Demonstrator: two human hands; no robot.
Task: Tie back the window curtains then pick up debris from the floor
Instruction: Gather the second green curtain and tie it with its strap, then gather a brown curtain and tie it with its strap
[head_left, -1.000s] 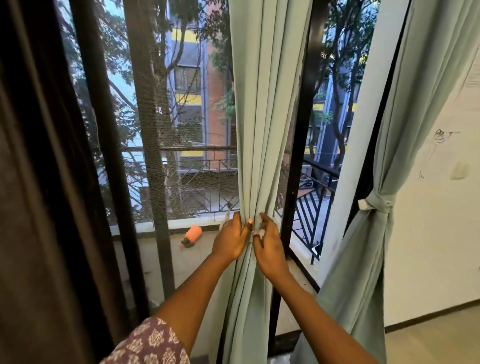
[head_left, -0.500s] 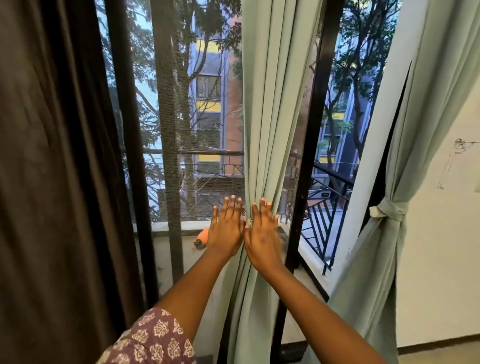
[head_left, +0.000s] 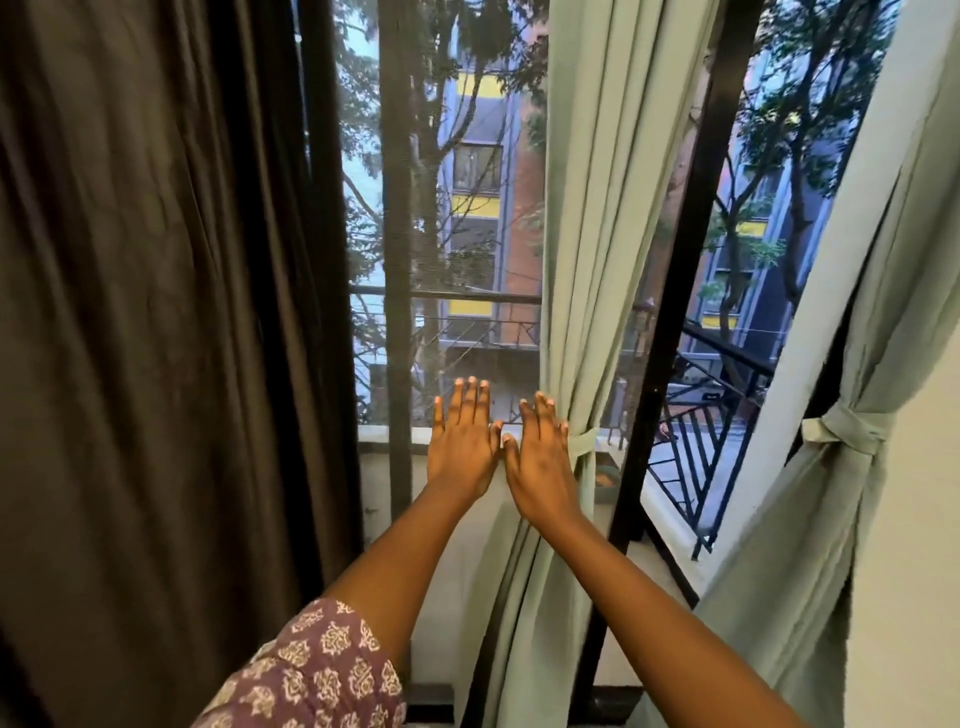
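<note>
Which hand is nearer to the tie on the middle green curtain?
The right hand. Its fingers reach the tie on the middle curtain. The left hand is one hand further left, flat and open in front of the window screen.

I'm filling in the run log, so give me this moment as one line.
step: tie back curtains | left hand: open, flat | right hand: open, beside middle green curtain | tie: around curtain | debris: not in view
</note>
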